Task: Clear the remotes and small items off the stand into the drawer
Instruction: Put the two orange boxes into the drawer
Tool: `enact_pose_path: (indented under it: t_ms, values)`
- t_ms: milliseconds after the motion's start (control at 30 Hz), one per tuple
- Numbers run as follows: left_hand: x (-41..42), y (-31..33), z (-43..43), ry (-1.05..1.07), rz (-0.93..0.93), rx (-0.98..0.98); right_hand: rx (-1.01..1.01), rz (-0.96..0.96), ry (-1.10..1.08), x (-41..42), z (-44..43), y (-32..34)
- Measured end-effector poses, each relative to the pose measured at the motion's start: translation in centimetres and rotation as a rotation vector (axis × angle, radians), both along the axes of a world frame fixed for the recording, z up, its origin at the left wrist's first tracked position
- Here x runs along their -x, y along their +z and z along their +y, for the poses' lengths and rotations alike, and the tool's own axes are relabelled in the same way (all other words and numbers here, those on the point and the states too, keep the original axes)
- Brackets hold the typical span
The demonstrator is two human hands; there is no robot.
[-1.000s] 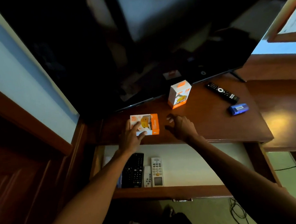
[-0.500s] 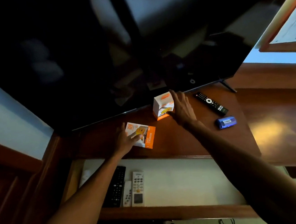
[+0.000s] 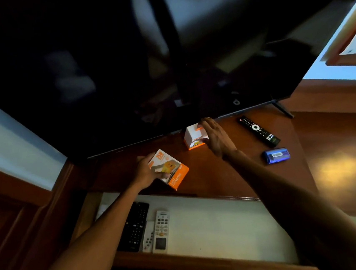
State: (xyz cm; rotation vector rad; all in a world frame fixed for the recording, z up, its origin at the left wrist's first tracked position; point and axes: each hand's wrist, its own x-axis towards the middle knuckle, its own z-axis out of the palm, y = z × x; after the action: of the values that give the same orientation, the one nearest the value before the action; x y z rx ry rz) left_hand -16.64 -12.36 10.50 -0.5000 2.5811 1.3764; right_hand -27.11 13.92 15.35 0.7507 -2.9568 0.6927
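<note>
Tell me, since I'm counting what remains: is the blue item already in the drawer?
No, the blue item lies on the stand near the black remote, outside the open drawer.

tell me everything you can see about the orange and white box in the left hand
The charger box is a flat, rectangular carton, seemingly cardboard, white on its face with an orange side panel reading "FAST CHARGER" and a yellow-orange product picture. It looks closed. The left hand grips its left edge, thumb across the face, holding it tilted, one corner toward the drawer, above the front of the wooden stand. Whether it still touches the stand is unclear.
</note>
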Motion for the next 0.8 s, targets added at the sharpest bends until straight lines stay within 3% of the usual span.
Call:
enact_pose_path:
  t_ms: [133,367,567,800]
  values:
    - [-0.1,-0.2,-1.1,-0.096,0.06,-0.07,0.066,0.038,0.043,-1.1,0.7,0.4]
    - [-1.0,3.0,-0.7,-0.215,0.139,-0.234,0.155,0.085,-0.072,-5.3,2.3,1.7]
    - [-3.2,3.6,1.3,-0.449,0.089,-0.211,0.234,0.099,-0.195,-12.4,4.4,2.0]
    - [-8.3,0.6,3.9,-0.664,-0.031,-0.109,0.32,-0.024,-0.348,-20.8,6.6,-1.2]
